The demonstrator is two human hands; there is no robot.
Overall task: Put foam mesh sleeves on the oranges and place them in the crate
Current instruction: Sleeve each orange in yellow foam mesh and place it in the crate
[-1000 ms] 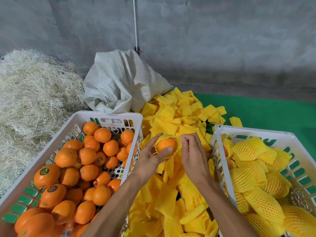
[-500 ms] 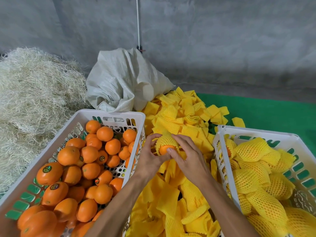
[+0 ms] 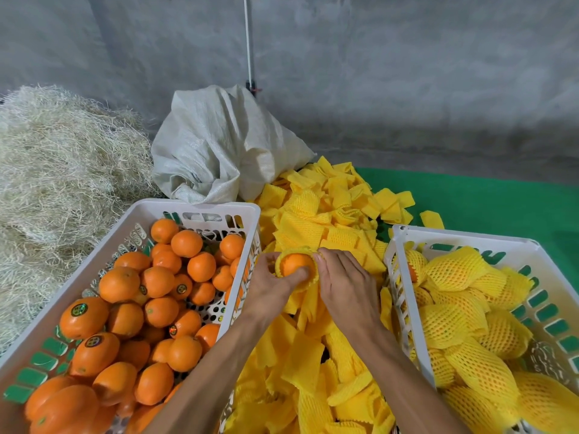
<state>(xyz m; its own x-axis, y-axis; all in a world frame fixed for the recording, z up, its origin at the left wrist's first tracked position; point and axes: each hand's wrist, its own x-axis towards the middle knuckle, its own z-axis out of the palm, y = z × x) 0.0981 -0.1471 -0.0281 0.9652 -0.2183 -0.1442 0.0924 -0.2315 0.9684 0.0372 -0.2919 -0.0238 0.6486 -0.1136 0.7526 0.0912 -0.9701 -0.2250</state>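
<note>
Between the two crates I hold one orange [image 3: 293, 263] with a yellow foam mesh sleeve [image 3: 308, 281] stretched round its rim. My left hand [image 3: 271, 289] grips the orange from the left, thumb across its front. My right hand [image 3: 344, 286] pinches the sleeve's right edge. A white crate [image 3: 200, 208] on the left holds several bare oranges [image 3: 156, 280]. On the right, a second white crate [image 3: 460, 238] holds several sleeved oranges [image 3: 454, 270]. A heap of loose yellow sleeves [image 3: 316, 220] lies between and behind the crates.
A white woven sack [image 3: 219, 145] stands behind the sleeve heap. Pale straw [image 3: 59, 170] is piled at the left. Green matting [image 3: 488, 202] covers the floor at the right, and a grey wall [image 3: 376, 73] closes the back.
The sleeve covered most of the orange half a second ago; now its open end faces me with more orange showing. My right hand shifted from over the orange to its right side.
</note>
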